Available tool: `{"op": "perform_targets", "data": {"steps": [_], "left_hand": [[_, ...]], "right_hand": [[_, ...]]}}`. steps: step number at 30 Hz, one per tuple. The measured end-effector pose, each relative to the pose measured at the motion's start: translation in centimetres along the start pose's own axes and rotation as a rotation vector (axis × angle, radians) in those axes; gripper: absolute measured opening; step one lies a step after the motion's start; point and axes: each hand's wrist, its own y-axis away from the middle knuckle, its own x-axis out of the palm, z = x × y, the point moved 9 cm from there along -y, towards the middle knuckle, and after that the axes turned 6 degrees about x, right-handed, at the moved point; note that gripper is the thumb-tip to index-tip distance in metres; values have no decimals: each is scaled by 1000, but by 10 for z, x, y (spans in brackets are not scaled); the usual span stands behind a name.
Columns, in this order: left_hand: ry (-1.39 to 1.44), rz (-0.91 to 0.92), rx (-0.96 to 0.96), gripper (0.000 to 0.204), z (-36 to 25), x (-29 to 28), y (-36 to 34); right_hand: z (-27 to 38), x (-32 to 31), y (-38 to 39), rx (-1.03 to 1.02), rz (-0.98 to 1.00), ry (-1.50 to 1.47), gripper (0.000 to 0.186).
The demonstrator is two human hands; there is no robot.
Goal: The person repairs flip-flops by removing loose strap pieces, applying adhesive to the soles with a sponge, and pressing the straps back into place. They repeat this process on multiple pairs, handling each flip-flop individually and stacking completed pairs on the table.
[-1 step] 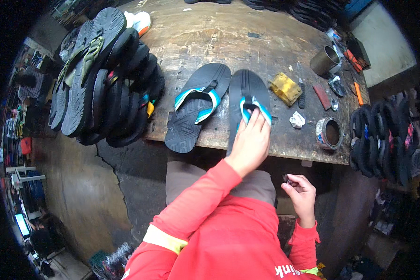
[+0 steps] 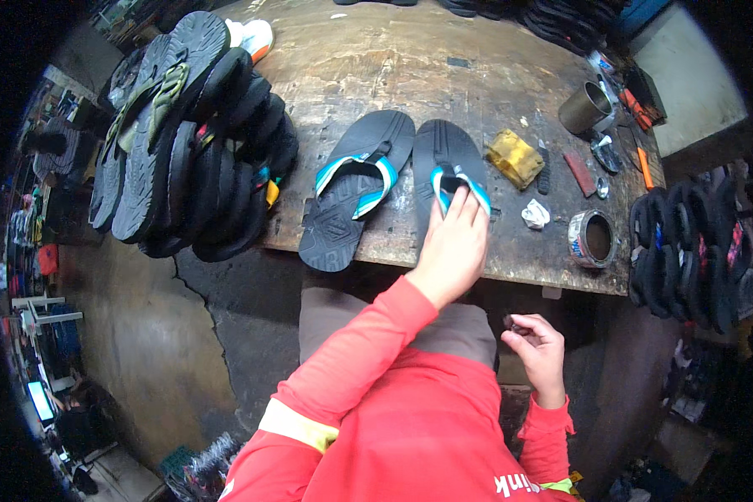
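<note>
Two dark flip-flops with blue-and-white straps lie side by side: the left one (image 2: 335, 244) and the right one (image 2: 435, 146). My left hand (image 2: 452, 251) grips the strap area of the right flip-flop, fingertips at the strap opening. My right hand (image 2: 535, 351) is off the bench's front edge, low to the right, pinching a small dark item (image 2: 513, 322) that I cannot identify. Right of the flip-flops lie a yellow block (image 2: 513, 159) and crumpled white paper (image 2: 535, 214).
Stacked flip-flops (image 2: 176, 159) crowd the left of the worn wooden bench (image 2: 360, 58); more (image 2: 686, 251) hang at the right. An open tin (image 2: 592, 238), metal cup (image 2: 583, 107), red bar (image 2: 579, 174) and orange-handled tool (image 2: 644, 167) occupy the bench's right side.
My left hand has shifted very slightly, with its fingers lower at the strap and the thumb more visible. Otherwise little differs; the view has shifted slightly.
</note>
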Motion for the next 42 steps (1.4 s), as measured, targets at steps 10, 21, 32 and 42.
{"op": "perform_targets", "data": {"steps": [10,21,32,42], "left_hand": [[12,59,-517,82,161,-90,55],[-147,-404,-472,76,100,-52,114],[4,-396,-375,57,103,-37,120],[30,-424,-366,56,105,-36,121]], "right_hand": [[37,168,5,-183,601,25,30],[3,56,-37,241,-48,-209,28],[-6,132,-36,343,121,-184,22],[5,127,-48,311,175,-69,27]]}}
